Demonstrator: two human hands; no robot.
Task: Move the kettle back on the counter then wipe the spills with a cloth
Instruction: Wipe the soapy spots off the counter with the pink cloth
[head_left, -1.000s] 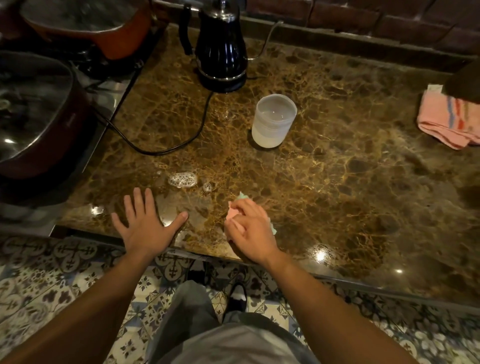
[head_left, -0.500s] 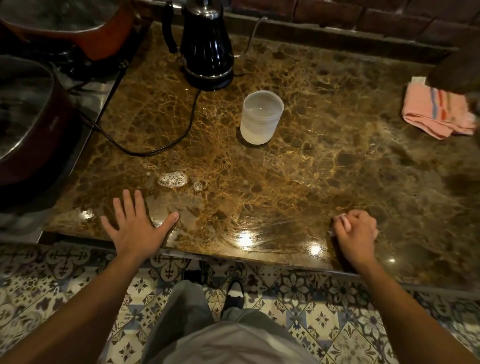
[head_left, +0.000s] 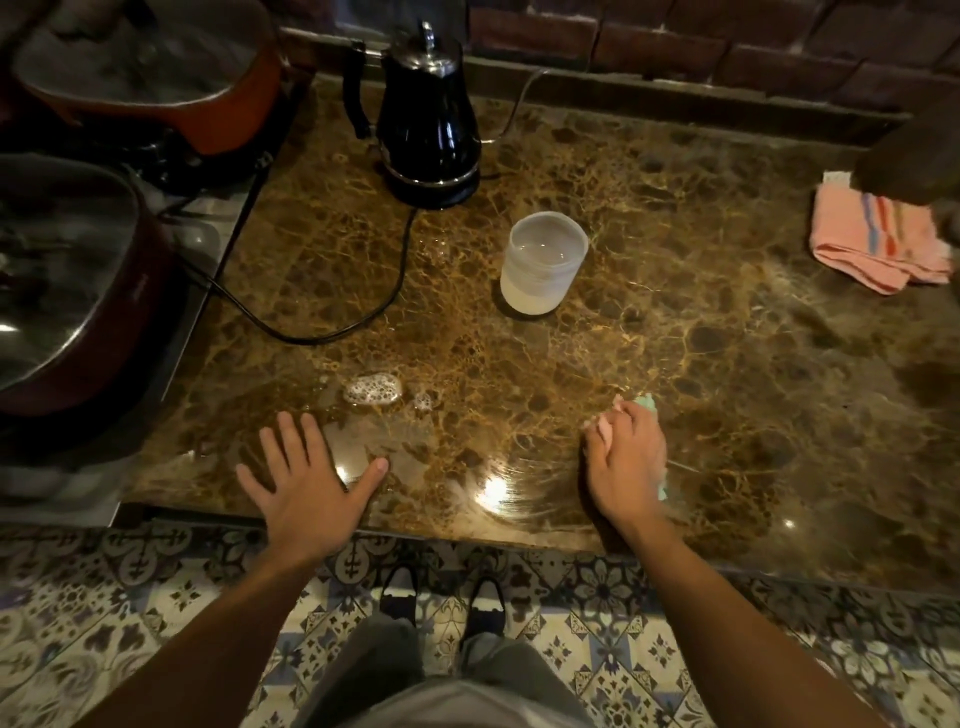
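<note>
A black electric kettle (head_left: 428, 122) stands on its base at the back of the brown marble counter (head_left: 675, 338). A foamy spill (head_left: 373, 388) lies on the counter near the front, just beyond my left hand (head_left: 306, 486), which rests flat with fingers spread. My right hand (head_left: 626, 457) presses a small pink and green cloth (head_left: 647, 405) onto the counter near the front edge, to the right of the spill. Most of the cloth is hidden under the hand.
A frosted cup (head_left: 543, 262) with water stands mid-counter. The kettle's black cord (head_left: 332, 332) loops across the counter to the left. Two red pans (head_left: 78, 291) sit on the hob at left. A folded pink towel (head_left: 878, 236) lies at right.
My right hand swept the cloth from beside the spill far to the right, then partway back left. My left hand stayed flat in place.
</note>
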